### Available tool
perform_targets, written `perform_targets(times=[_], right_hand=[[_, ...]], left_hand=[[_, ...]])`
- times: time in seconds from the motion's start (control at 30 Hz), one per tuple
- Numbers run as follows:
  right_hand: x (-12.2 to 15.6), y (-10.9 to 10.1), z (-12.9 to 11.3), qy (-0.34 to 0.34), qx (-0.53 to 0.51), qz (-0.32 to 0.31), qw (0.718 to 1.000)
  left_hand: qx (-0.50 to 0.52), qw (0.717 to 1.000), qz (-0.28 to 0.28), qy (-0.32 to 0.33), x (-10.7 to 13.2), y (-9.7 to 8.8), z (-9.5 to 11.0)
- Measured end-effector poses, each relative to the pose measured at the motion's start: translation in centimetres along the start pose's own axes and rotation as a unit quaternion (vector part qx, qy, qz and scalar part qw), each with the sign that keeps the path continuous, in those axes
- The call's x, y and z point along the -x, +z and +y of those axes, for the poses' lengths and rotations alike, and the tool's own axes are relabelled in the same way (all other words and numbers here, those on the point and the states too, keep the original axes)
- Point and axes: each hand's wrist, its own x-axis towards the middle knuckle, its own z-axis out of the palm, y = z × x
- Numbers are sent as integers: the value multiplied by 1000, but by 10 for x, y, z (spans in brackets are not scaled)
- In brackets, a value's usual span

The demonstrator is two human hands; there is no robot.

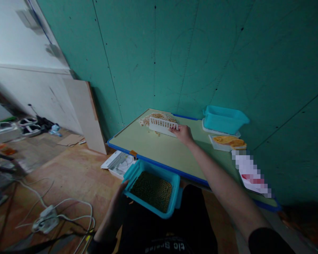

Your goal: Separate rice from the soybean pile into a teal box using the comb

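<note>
My right hand [184,134] is closed on the right end of a white slotted plastic divider [163,129], which stands on edge on the pale green table [159,150]. Just behind the divider lies a pile of dried beans [159,115], tan like soybeans, with a few loose ones in front. Below the table's near edge, my left hand [121,192] grips the left rim of a blue plastic bin [176,190]. Round beans [153,190] cover the bin's bottom, partly in shadow. The fingers under the bin are hidden.
A second blue bin [225,120] sits on a white lid at the table's back right. Beside it are a folded yellow cloth [229,141] and a blurred-out flat item [250,173]. A green wall [175,63] rises behind; cables and a power strip [45,218] lie on the floor.
</note>
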Motion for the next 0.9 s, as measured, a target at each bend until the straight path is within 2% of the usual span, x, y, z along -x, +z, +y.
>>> perform_targets(times=[0.1,0.23,0.47,0.67,0.9], right_hand=[[-1,-1,2,-5,1,6,1000],[-2,1,4,-2,-10,-1,1000],[0,5,5,-9,-35,-30,999],[-2,2,5,-17,-47,-8,999],[0,2,3,-10,-49,-28,998]], left_hand=[[-16,1000,22,8,-2,6,1],[-19,998,49,-34,-8,14,6],[-4,998,48,-48,-12,11,7],[-7,998,50,-49,-15,9,4],[-8,997,54,-47,-11,14,9]])
